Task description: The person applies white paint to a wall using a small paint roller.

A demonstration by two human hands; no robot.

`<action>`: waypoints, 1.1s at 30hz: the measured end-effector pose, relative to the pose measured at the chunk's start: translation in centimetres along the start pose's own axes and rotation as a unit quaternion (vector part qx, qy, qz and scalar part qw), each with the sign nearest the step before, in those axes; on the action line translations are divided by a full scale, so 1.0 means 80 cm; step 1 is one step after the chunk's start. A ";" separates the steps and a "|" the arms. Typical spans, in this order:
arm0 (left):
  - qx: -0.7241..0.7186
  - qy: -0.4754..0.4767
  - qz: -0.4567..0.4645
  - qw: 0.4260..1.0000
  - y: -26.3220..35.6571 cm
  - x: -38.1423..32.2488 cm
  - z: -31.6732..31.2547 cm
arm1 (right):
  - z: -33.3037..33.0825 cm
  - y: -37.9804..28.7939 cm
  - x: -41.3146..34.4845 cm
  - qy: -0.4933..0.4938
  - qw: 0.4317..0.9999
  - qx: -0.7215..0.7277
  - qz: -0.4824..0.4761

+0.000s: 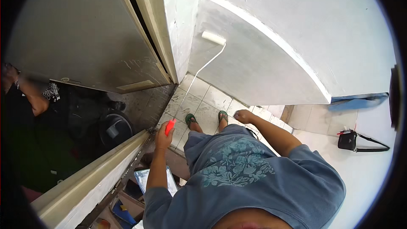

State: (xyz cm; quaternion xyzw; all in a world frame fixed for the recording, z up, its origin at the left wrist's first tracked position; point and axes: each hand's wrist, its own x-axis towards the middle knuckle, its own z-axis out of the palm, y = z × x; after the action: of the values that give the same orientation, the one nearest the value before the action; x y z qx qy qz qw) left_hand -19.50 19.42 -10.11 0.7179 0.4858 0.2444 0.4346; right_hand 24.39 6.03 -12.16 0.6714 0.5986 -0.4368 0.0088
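My left hand [164, 136] is wrapped around the red handle of a paint roller [170, 128]. From the handle a long, thin wire frame [199, 70] runs up and away from me, bending near its far end. The pale roller sleeve [213, 38] lies against the grey lower wall [248, 60], below a white curved ledge [270, 35]; whether it presses on the surface is hard to tell. Out in front of my right hip, my right hand [243, 116] hangs with curled fingers and nothing visible in it.
An open doorway lies left, with a grey door [82, 28] and a person's arm [36, 100] beyond. Dark round tub [115, 128] stands inside. White-smeared tray [173, 181] sits by my left arm. A black bag [347, 140] hangs right. Floor tiles [206, 111] are smudged.
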 end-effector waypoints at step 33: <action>0.036 0.063 0.109 0.991 0.063 0.046 -0.050 | 0.051 0.035 -0.069 -0.001 0.983 0.089 0.161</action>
State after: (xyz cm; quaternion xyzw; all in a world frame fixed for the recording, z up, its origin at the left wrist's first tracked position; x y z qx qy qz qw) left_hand -18.69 23.55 -4.04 0.7648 0.4394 0.3175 0.3481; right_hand 24.86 -1.33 -12.77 0.7566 0.4416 -0.4818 0.0193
